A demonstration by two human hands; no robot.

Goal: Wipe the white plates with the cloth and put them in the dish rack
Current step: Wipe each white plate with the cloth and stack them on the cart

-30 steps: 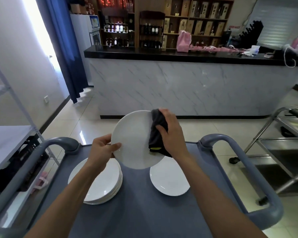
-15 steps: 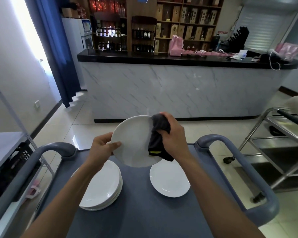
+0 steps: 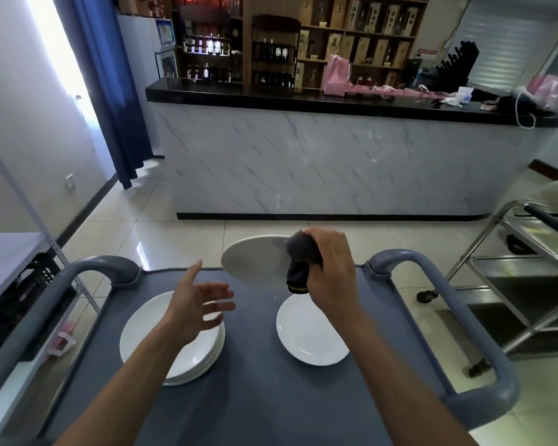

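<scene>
One hand now carries the plate: the left hand has let go of the rim it was steadying half a second ago and hangs released, fingers spread, above the stack of white plates on the blue cart worktop. The right hand is clenched over the dark cloth, pinching plate and cloth together at the plate's right edge, and the plate has tipped from facing the camera to nearly flat, held in the air over the far end of the cart. That suggests the wiping of this plate is finished and it is being carried off toward the rack.

No dish rack is plainly in view. A steel trolley at right is cut off by the frame edge. The right fingers under the plate are hidden, so how secure the one-handed pinch is cannot be told. A single plate lies just below the right hand.
</scene>
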